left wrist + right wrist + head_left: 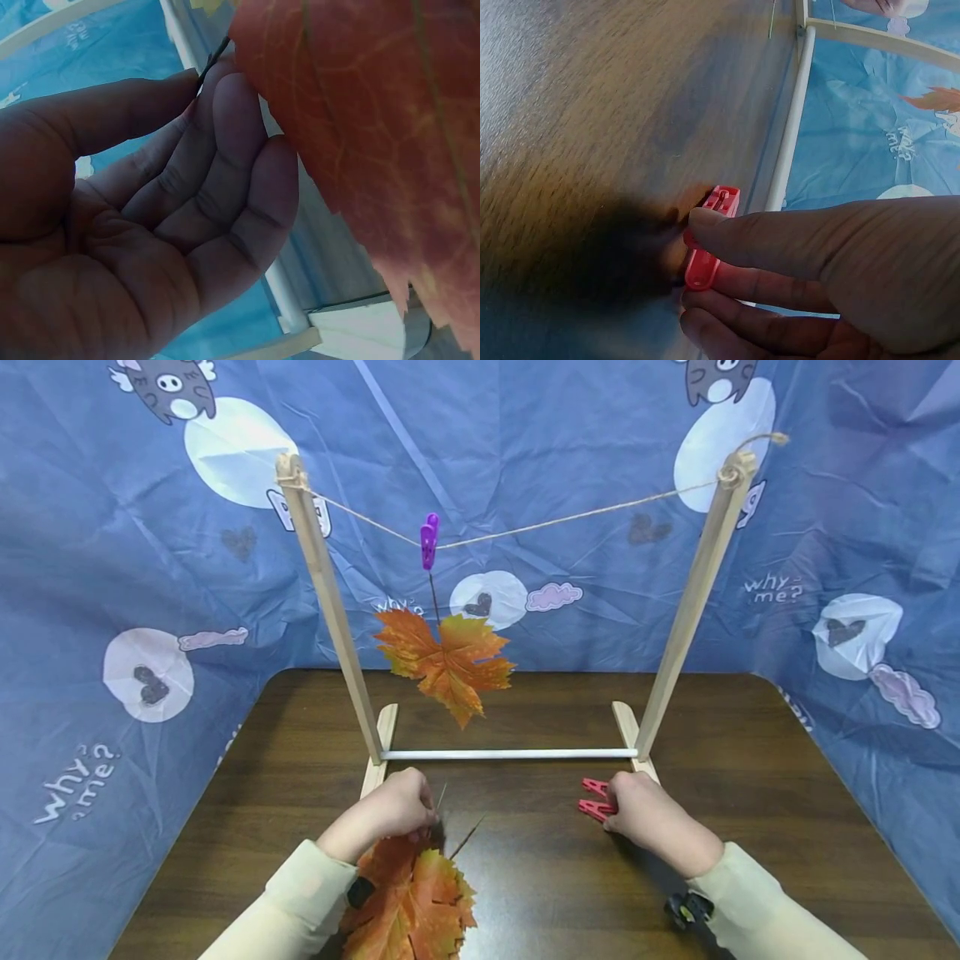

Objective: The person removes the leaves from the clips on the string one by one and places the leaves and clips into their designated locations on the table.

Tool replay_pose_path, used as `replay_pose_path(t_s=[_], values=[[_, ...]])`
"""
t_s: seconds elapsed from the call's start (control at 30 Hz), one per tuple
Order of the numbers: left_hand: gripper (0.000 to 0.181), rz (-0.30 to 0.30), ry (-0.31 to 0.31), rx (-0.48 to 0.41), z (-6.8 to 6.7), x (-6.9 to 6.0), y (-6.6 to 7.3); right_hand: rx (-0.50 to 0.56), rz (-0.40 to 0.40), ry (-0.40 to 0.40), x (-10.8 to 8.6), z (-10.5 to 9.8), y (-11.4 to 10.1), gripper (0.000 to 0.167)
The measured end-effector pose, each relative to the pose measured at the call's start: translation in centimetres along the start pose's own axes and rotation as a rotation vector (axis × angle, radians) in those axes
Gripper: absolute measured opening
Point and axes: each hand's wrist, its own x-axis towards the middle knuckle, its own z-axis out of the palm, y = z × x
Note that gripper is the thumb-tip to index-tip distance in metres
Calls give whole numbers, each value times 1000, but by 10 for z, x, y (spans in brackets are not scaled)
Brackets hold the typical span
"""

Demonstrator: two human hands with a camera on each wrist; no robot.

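My left hand pinches the thin dark stem of an orange-red artificial maple leaf between thumb and forefinger. More maple leaves lie on the table below that wrist, overlapping. At the right, my right hand holds a red clothespin between thumb and fingers, close to the tabletop. Two red clothespins show at its fingertips in the head view; which one is gripped cannot be told there. A purple clothespin on the twine holds another maple leaf by its stem.
Two wooden posts carry the sagging twine. A white rod joins their feet low over the brown table, between the hands and the back edge. Blue printed cloth hangs behind and at both sides.
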Motion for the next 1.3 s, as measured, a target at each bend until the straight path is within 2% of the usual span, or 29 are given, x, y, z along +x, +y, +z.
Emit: replay_pose_path(t_s=[0.3,0.53,0.67,0.77,0.97,1.13,1.3], values=[[27,-13,4,39,9,3,-5,16,6,-26,1,1,3,37],[27,-23,2,55,10,2,-6,27,-7,-8,2,0,2,38],[26,-20,7,31,9,3,-7,47,-12,-11,4,-3,-1,34],[25,9,40,40,6,4,-8,73,-23,3,5,-8,-4,28],[9,143,176,72,-2,6,-8,126,-45,50,6,-18,-7,17],[11,187,191,-29,-11,3,-6,176,-84,77,7,-28,-11,19],[17,202,198,-94,-20,-2,-3,244,-78,94,7,-40,-16,25]])
